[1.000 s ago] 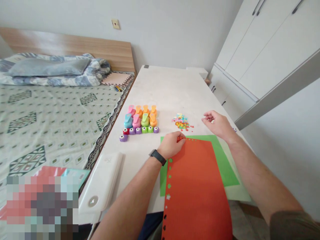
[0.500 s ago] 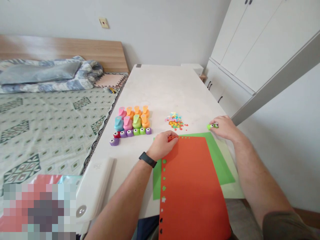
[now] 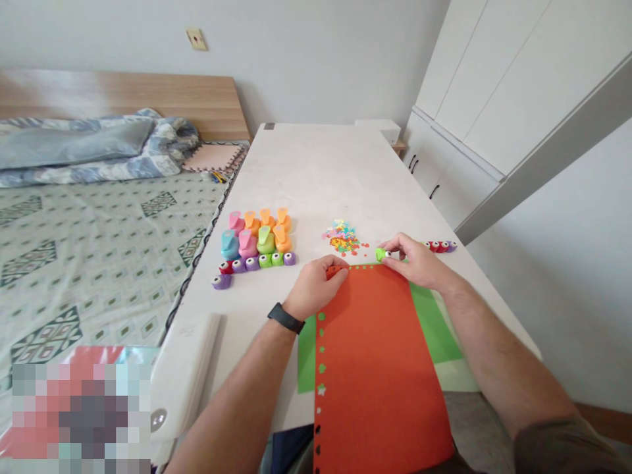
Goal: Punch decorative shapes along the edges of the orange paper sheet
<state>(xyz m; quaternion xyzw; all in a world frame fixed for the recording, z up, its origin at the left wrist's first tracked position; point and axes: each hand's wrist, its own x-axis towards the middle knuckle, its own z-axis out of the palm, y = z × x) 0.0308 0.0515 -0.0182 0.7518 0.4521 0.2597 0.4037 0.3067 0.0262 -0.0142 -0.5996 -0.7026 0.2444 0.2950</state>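
My left hand (image 3: 318, 284) is closed on the top left corner of a red-orange sheet of paper (image 3: 378, 355). Punched shapes run down the sheet's left edge and along part of its top edge. My right hand (image 3: 417, 262) pinches a small green craft punch (image 3: 382, 254), just beyond the sheet's top right part. Beneath the red sheet lies green paper (image 3: 434, 322), with a paler sheet (image 3: 461, 375) under that. A pile of small colourful paper cutouts (image 3: 344, 240) lies past the top edge, between and beyond my hands.
Large colourful craft punches (image 3: 247, 243) stand in rows at the left, with small punches (image 3: 265, 260) before them. More small punches (image 3: 443, 246) line up by the right table edge. A long white device (image 3: 190, 368) lies at the table's left front. A bed (image 3: 108, 263) adjoins the left.
My right hand has moved left with the green punch, from the table's right side to near the sheet's top edge. The small punches behind it now show. My left hand stays on the sheet.
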